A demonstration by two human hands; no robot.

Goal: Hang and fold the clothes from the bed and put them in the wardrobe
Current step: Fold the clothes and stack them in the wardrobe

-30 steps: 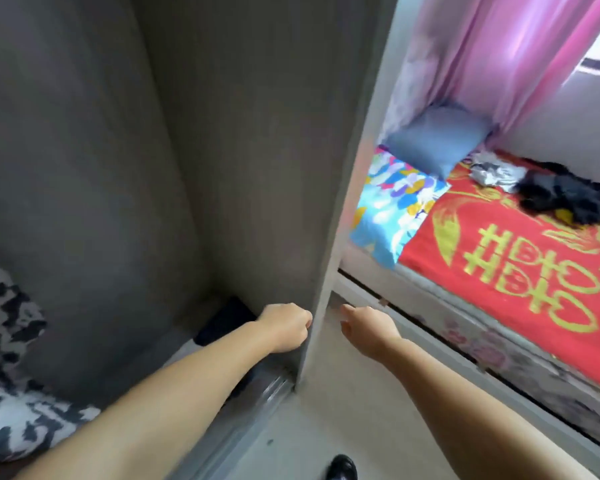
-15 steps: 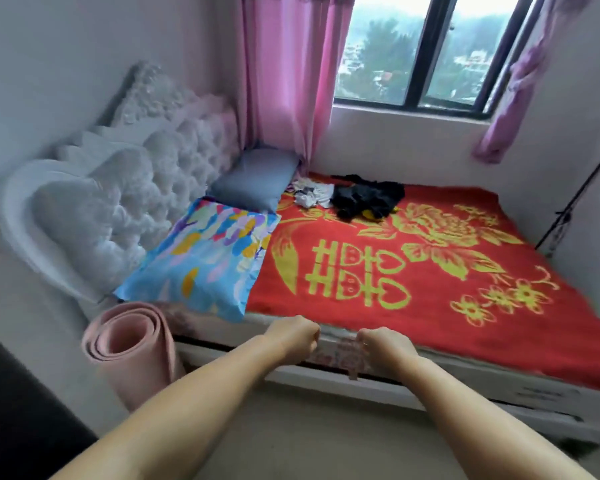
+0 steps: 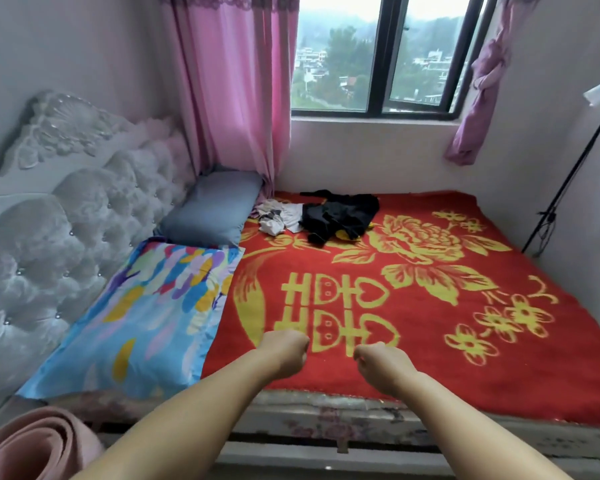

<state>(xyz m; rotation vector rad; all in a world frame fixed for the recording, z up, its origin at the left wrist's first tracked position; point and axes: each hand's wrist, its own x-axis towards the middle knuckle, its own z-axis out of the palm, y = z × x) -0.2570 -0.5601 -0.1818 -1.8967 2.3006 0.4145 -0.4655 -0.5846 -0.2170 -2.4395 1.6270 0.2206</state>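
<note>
A heap of black clothes [image 3: 343, 216] lies at the far side of the bed, on the red and yellow blanket [image 3: 430, 306]. A crumpled white and grey garment [image 3: 278, 220] lies just left of it, touching it. My left hand [image 3: 284, 351] and my right hand [image 3: 383, 363] are held out side by side over the blanket's near edge, both with curled fingers and holding nothing. The clothes lie far beyond both hands. The wardrobe is out of view.
A colourful blue pillow [image 3: 142, 317] and a grey pillow [image 3: 215, 206] lie along the tufted white headboard [image 3: 66, 216] on the left. A rolled pink mat [image 3: 32, 448] stands at the bottom left. A black stand [image 3: 568, 181] leans by the right wall. Pink curtains hang at the window.
My view swung from the wardrobe's inside to the bed. Both hands, still curled and empty, have come forward over the blanket's near edge.
</note>
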